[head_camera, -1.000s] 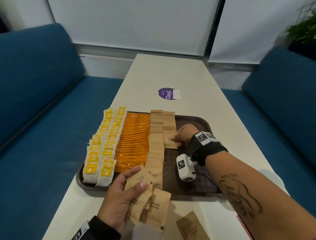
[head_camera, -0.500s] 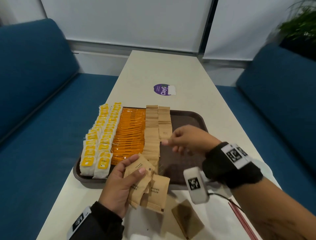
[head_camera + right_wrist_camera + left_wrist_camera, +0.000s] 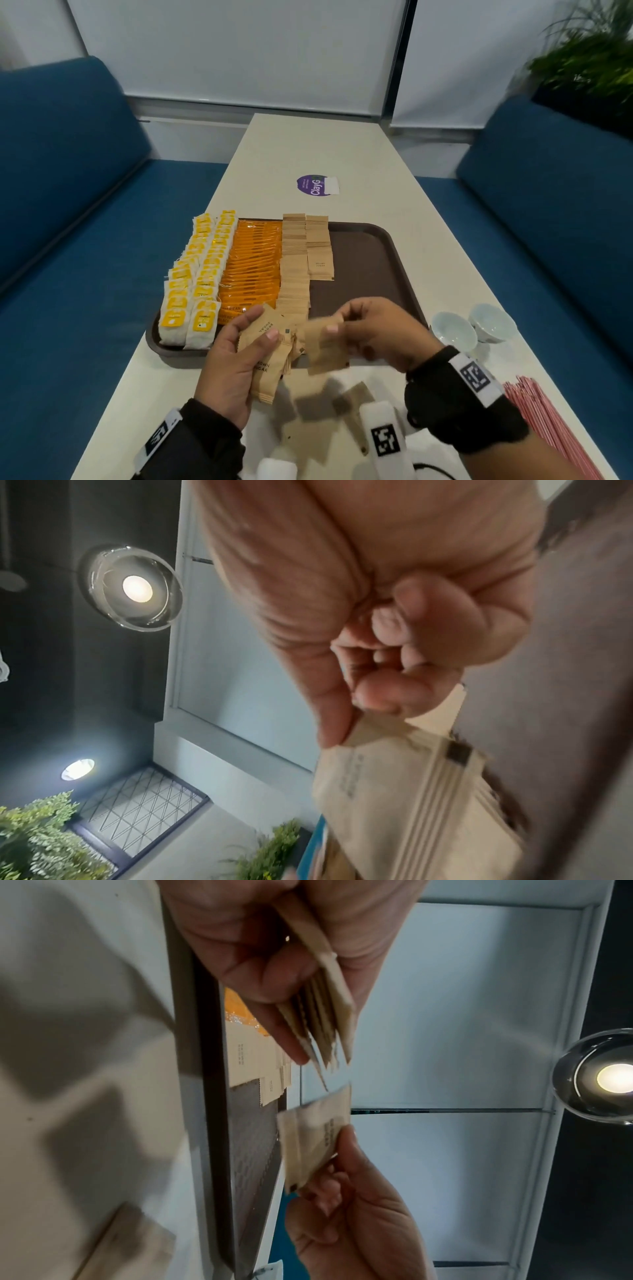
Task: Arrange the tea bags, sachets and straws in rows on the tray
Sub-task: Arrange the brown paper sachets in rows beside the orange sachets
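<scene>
I see left hand (image 3: 233, 363) gripping fanned brown sugar sachets (image 3: 270, 356) over tray (image 3: 376, 260) near edge, right hand (image 3: 380, 332) pinching one sachet (image 3: 325, 346), long axis roughly vertical, blurred.

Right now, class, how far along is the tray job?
Done: tea bags, orange sachets and one brown sugar row fill the tray. In hand: right hand pinches one sachet; left hand holds a stack. Left: short second row, straws.
</scene>
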Tool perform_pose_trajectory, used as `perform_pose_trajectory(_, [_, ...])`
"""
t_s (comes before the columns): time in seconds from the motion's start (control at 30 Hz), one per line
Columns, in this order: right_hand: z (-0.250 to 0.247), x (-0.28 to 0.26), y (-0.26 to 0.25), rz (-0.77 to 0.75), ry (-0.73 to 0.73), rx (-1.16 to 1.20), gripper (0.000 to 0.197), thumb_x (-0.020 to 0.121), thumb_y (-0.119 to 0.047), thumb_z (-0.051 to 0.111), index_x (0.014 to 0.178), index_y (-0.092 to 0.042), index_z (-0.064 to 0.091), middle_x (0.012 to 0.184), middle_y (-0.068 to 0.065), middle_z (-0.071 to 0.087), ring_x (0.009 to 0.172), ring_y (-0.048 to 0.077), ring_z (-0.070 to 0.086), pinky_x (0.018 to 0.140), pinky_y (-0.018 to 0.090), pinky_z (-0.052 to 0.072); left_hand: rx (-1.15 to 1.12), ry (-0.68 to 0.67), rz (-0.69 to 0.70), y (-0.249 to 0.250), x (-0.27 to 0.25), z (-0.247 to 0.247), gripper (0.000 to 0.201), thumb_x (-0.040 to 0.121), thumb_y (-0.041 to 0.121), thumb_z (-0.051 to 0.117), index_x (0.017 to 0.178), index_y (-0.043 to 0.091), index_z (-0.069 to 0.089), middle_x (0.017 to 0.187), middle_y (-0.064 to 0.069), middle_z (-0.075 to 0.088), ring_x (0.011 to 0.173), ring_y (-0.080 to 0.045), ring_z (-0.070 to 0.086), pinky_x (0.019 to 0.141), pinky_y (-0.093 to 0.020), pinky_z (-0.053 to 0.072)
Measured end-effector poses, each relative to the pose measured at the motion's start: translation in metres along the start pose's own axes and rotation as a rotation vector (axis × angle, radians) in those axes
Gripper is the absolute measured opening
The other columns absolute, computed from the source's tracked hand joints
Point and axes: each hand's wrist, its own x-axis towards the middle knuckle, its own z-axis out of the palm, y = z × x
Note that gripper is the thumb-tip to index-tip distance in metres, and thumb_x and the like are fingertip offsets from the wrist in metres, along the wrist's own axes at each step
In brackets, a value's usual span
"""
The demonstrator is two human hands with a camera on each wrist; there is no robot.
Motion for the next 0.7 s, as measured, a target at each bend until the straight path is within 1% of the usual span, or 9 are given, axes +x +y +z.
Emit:
perform_pose_trajectory(0.07, [-0.012, 0.011, -0.01, -0.02, 0.11, -0.015, 0.008, 0.085, -0.014, 0.067, 0.079, -0.014, 0.062, 0.068, -0.002, 0.068, 0.047, 0.003, 0.053, 0.048, 0.019, 0.045, -0.001, 0.014, -0.01, 0.001, 0.0, -0.002, 0.04, 0.081, -0.005, 0.057, 0.114, 0.019, 0.058, 0.112, -0.011, 0.065, 0.097, -0.032, 0.064, 0.049, -0.028, 0.056])
perform_pose_trajectory(0.1, [-0.019, 0.019, -0.015, -0.04, 0.176, -0.035, 0.006, 0.086, -0.015, 0.066, 0.081, -0.015, 0.062, 0.073, -0.001, 0.068, 0.047, 0.001, 0.055, 0.049, 0.016, 0.045, 0.007, 0.018, -0.016, 0.002, -0.001, -0.003, 0.04, 0.082, -0.005, 0.057, 0.114, 0.02, 0.058, 0.113, -0.011, 0.064, 0.099, -0.033, 0.063, 0.05, -0.028, 0.056])
perform_pose_trajectory(0.17, [-0.031, 0.042, -0.024, -0.071, 0.294, -0.088, 0.005, 0.089, -0.014, 0.064, 0.085, -0.016, 0.06, 0.076, -0.001, 0.066, 0.043, -0.001, 0.054, 0.042, 0.011, 0.041, 0.029, 0.017, -0.03, 0.002, -0.001, -0.003, 0.04, 0.082, -0.004, 0.057, 0.113, 0.021, 0.058, 0.115, -0.01, 0.063, 0.1, -0.034, 0.063, 0.049, -0.027, 0.055])
perform_pose_trajectory(0.27, [-0.04, 0.083, -0.03, -0.048, 0.379, -0.134, 0.008, 0.089, -0.013, 0.064, 0.084, -0.015, 0.057, 0.074, 0.001, 0.064, 0.045, 0.006, 0.051, 0.035, 0.012, 0.036, 0.058, -0.001, -0.05, 0.001, -0.002, -0.002, 0.042, 0.081, -0.002, 0.059, 0.116, 0.022, 0.057, 0.11, -0.006, 0.065, 0.092, -0.03, 0.066, 0.046, -0.027, 0.053])
perform_pose_trajectory(0.37, [-0.042, 0.117, -0.029, 0.032, 0.382, -0.153, 0.008, 0.088, -0.013, 0.064, 0.087, -0.013, 0.056, 0.079, 0.005, 0.066, 0.049, 0.01, 0.049, 0.037, 0.017, 0.04, 0.057, -0.016, -0.064, 0.001, -0.001, -0.002, 0.048, 0.074, -0.001, 0.062, 0.117, 0.02, 0.057, 0.107, -0.007, 0.067, 0.086, -0.028, 0.068, 0.049, -0.029, 0.055])
perform_pose_trajectory(0.43, [-0.041, 0.136, -0.026, 0.088, 0.356, -0.176, 0.009, 0.088, -0.012, 0.065, 0.087, -0.012, 0.055, 0.089, 0.01, 0.069, 0.052, 0.012, 0.051, 0.045, 0.02, 0.044, 0.048, -0.023, -0.072, 0.0, 0.0, -0.004, 0.05, 0.068, 0.002, 0.064, 0.114, 0.02, 0.059, 0.107, -0.009, 0.068, 0.083, -0.029, 0.07, 0.052, -0.03, 0.056])
perform_pose_trajectory(0.5, [-0.04, 0.15, -0.023, 0.129, 0.332, -0.213, 0.01, 0.087, -0.012, 0.065, 0.087, -0.012, 0.055, 0.099, 0.012, 0.07, 0.055, 0.013, 0.053, 0.051, 0.021, 0.046, 0.038, -0.029, -0.081, -0.001, 0.002, -0.006, 0.047, 0.07, 0.0, 0.063, 0.112, 0.02, 0.059, 0.105, -0.01, 0.069, 0.08, -0.028, 0.071, 0.053, -0.03, 0.057])
perform_pose_trajectory(0.63, [-0.036, 0.164, -0.02, 0.182, 0.29, -0.295, 0.02, 0.088, -0.017, 0.065, 0.105, -0.01, 0.056, 0.099, 0.009, 0.068, 0.053, 0.01, 0.052, 0.045, 0.019, 0.039, 0.047, -0.034, -0.094, -0.004, 0.006, -0.008, 0.052, 0.063, 0.003, 0.065, 0.112, 0.02, 0.06, 0.11, -0.011, 0.067, 0.092, -0.033, 0.068, 0.057, -0.031, 0.058])
perform_pose_trajectory(0.7, [-0.035, 0.17, -0.019, 0.193, 0.294, -0.306, 0.019, 0.087, -0.016, 0.067, 0.1, -0.011, 0.055, 0.096, 0.01, 0.069, 0.052, 0.011, 0.053, 0.047, 0.021, 0.042, 0.053, -0.038, -0.096, -0.005, 0.007, -0.008, 0.054, 0.06, 0.004, 0.066, 0.112, 0.02, 0.06, 0.11, -0.011, 0.067, 0.094, -0.033, 0.067, 0.059, -0.033, 0.059])
